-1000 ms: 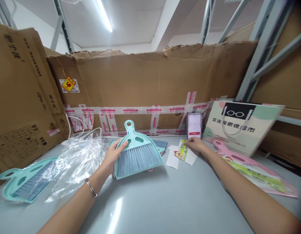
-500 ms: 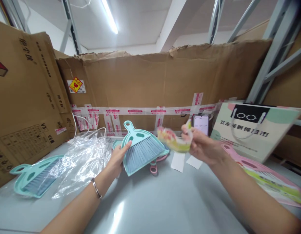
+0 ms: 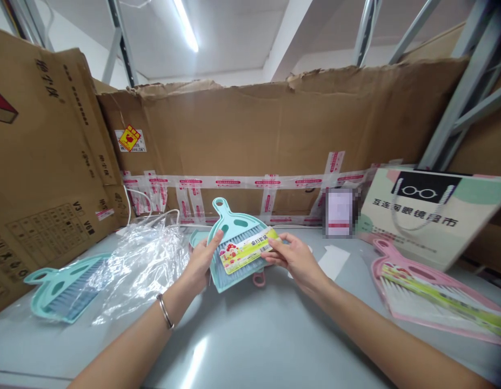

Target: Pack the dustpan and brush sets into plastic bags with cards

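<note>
My left hand point(image 3: 201, 263) grips the left edge of a mint-green dustpan and brush set point(image 3: 231, 231), thumb on top, its handle pointing up and away. Blue-grey bristles fill the pan. With its thumb and fingers, my right hand point(image 3: 293, 259) pinches the right end of a yellow-and-white printed label point(image 3: 246, 250). The label lies across the bristles at a slant, cartoon mushrooms at its left end. Behind the held set, part of another mint-green piece and a small pink ring handle point(image 3: 259, 279) show; the rest is hidden.
Clear plastic bags point(image 3: 145, 265) and another mint-green dustpan set point(image 3: 69, 289) lie at left. At right are a pink labelled set point(image 3: 432, 292), a paper bag point(image 3: 432, 216), white paper slips point(image 3: 334, 262) and a partly blurred phone point(image 3: 340, 212). Cardboard point(image 3: 234, 135) walls the back.
My right hand has brought the label leftward from beside the phone onto the bristles, and the label now lies flatter. My left hand keeps its hold on the dustpan set.
</note>
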The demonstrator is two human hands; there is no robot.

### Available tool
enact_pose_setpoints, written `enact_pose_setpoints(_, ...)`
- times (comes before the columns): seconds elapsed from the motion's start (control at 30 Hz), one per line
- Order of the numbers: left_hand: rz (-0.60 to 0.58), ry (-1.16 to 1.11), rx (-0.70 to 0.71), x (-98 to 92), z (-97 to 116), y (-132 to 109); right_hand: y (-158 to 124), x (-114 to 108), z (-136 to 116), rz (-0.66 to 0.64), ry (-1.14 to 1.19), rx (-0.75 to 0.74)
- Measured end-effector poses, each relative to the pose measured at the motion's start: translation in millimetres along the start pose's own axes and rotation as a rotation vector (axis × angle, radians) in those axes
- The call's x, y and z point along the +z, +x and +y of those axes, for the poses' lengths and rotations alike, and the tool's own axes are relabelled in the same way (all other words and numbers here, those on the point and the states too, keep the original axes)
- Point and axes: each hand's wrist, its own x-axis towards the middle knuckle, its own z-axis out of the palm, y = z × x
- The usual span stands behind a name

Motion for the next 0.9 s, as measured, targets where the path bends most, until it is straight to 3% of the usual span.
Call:
enact_pose_setpoints(0.17,-0.052,0.058,0.085,-3.8,-3.0,2.6,3.0,-3.5,-0.3,0.012,-0.087,-0.047)
enact_pose_setpoints(0.27,-0.048,0.043,0.12,-8.4,-2.1,5.7,4.7,-9.3,-0.1,0.193,-0.074,-0.301)
enact_pose_setpoints(0.33,-0.047,0.03,0.134,-9.6,-1.7,6.4,2.0,-9.3,3.9,0.295,-0.017,-0.366)
enact_pose_setpoints(0.37,-0.044,0.024,0.143,-9.0,-2.4,6.2,-0.9,-7.2,7.4,0.263,0.016,-0.31)
enact_pose_setpoints(0.5,-0.043,0.011,0.169,0.9,-12.1,2.9,-17.6,10.0,25.3,-0.111,0.18,0.105)
enact_pose_setpoints(0.6,-0.09,0.058,0.174,6.1,-15.2,1.4,-24.6,19.0,33.7,-0.078,0.292,0.187)
enact_pose_setpoints(0.7,-0.159,0.383,0.248,-7.5,4.0,2.4,-23.3,16.1,33.4,0.003,0.317,0.179)
enact_pose_setpoints(0.77,-0.066,0.79,0.378,-28.8,26.8,3.4,-20.0,10.2,29.5,0.021,0.332,0.14)
enact_pose_setpoints(0.83,0.29,1.264,0.469,-53.1,47.5,3.8,-16.1,4.3,24.4,0.049,0.349,0.099)
enact_pose_setpoints(0.87,0.457,1.482,0.402,-63.7,54.4,3.8,-14.3,1.9,22.0,0.067,0.356,0.083)
enact_pose_setpoints(0.9,0.552,1.647,0.291,-72.1,58.4,3.9,-12.6,0.1,19.9,0.085,0.359,0.074)
